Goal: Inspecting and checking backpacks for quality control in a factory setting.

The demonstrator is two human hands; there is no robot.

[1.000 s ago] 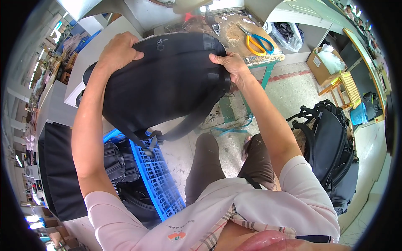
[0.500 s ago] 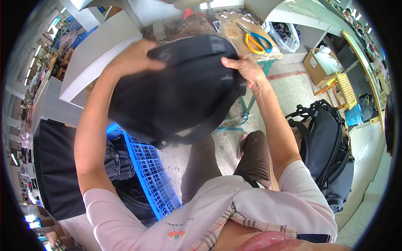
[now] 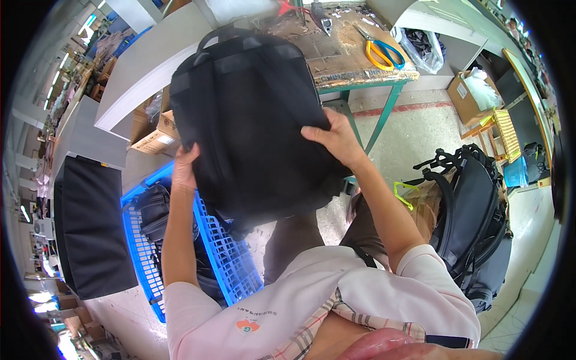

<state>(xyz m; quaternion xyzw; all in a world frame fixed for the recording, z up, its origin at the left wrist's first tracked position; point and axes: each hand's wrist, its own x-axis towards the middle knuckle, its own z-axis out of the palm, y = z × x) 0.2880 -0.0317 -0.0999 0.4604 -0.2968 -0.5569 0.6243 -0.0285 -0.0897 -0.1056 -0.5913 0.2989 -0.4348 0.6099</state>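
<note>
Between my two hands a black backpack [image 3: 258,126] is held up over my lap, its strap side toward me and its top loop pointing away. My left hand [image 3: 186,167] grips its left edge low down, with the thumb on the near face and the other fingers hidden behind. On the right edge my right hand [image 3: 335,139] is closed the same way, thumb lying across the fabric. Behind the backpack stands a worn wooden worktable [image 3: 336,51]. Yellow-and-blue-handled scissors [image 3: 384,55] lie on it.
A blue plastic basket [image 3: 231,264] with black bags inside stands at my left, near a black padded panel [image 3: 90,234]. More black backpacks [image 3: 471,210] are piled at my right. Cardboard boxes [image 3: 471,99] sit further off, one beside a small stool [image 3: 507,135].
The backpack has turned from lying slanted to upright, showing its straps. My left hand has moved from its top down to its left edge; my right hand has shifted slightly lower.
</note>
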